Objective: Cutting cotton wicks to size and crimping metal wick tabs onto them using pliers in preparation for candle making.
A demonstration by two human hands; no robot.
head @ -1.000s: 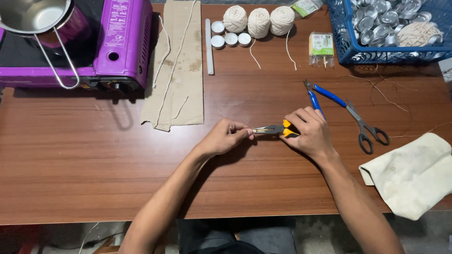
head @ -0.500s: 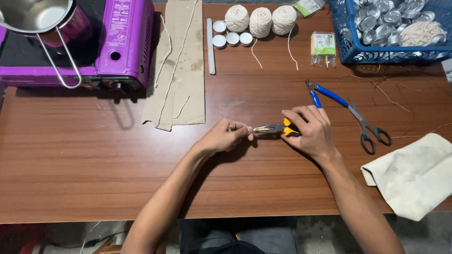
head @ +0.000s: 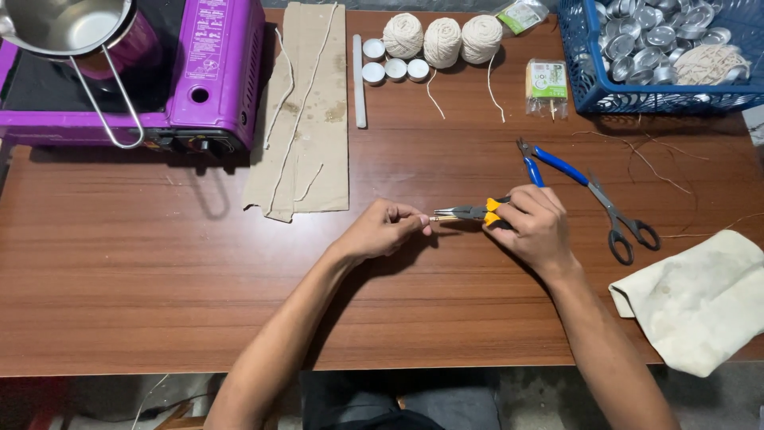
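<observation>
At the frame's center, above the counter (head: 199, 271), we are pinching a thin wick piece (head: 436, 216) with our left hand (head: 380, 231), while our right hand (head: 535, 227) is squeezing yellow-handled pliers (head: 471, 213) closed on it.

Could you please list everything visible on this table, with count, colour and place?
pliers: one, yellow-handled, held at table centre
blue pliers: one, just beyond the right hand
scissors: one, grey, right of centre
cloth: one, off-white, right edge
twine balls: three, cream, top centre
tealights: four, white, by the twine
stick: one, white, left of the tealights
cardboard: one strip, brown, strings on it
stove: one, purple, top left
pot: one, steel, on the stove
crate: one, blue, top right, holding metal cups
packet: one, yellow, beside the crate
left hand: at the plier tips
right hand: gripping the handles
</observation>
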